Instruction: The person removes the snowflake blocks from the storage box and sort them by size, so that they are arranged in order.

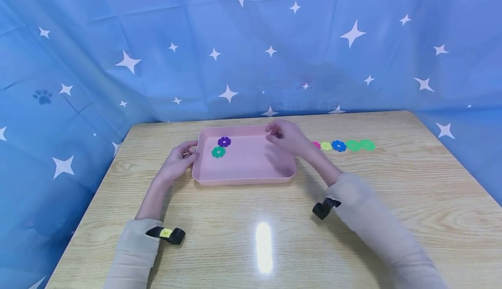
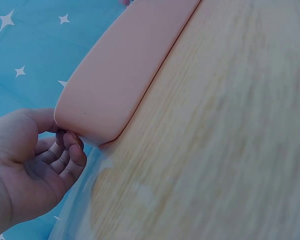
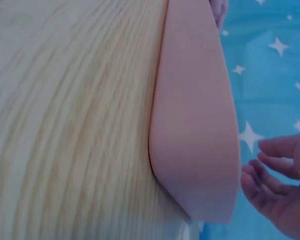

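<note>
A shallow pink tray sits on the table, holding a purple notched disc and a teal-green notched disc near its left end. At the tray's left side, my left hand grips the rim; the left wrist view shows the thumb and curled fingers at the tray's corner. My right hand hovers over the right part of the tray, fingers loosely bent. Nothing shows between those fingers in the right wrist view, where the hand stands apart from the tray wall.
Right of the tray, a row of notched discs lies on the wooden table: pink, yellow, blue and two green discs. A blue curtain with white stars hangs behind the table and along its left side.
</note>
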The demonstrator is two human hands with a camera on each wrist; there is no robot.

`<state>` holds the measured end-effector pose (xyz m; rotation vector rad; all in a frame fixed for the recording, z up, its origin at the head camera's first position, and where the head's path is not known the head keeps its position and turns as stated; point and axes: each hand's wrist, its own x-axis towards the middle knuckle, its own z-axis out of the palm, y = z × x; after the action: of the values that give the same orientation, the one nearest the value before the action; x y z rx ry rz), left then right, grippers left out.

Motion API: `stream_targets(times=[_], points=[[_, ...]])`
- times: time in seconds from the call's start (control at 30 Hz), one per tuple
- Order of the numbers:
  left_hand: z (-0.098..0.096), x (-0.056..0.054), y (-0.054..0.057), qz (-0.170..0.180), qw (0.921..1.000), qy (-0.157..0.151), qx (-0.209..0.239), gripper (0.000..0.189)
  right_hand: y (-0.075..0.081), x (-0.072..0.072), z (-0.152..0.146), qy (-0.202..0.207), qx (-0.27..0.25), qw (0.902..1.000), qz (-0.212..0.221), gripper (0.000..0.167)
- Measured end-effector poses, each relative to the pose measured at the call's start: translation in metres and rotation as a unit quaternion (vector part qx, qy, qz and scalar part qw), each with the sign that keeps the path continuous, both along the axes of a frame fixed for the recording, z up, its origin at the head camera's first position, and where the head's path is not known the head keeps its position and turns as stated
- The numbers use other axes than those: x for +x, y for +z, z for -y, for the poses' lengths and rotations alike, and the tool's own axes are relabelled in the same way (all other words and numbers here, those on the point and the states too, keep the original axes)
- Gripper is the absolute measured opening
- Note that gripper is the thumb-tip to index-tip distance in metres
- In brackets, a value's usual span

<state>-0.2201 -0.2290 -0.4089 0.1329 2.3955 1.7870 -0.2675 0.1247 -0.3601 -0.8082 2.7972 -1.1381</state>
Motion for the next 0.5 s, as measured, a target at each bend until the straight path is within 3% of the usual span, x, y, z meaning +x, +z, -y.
stream_targets(times=[0.23,0.5], points=[[0.000,0.000,0.001,0.003,1.0000,0.001,-0.001,0.050,-0.009,-0.004,0.032,0.006,0.021,0.9995,0.024,0.024],[0.000,0.000,0.001,0.001,1.0000,0.001,0.001,0.050,-0.021,0.005,0.065,0.019,0.026,0.9962,0.080,0.027]])
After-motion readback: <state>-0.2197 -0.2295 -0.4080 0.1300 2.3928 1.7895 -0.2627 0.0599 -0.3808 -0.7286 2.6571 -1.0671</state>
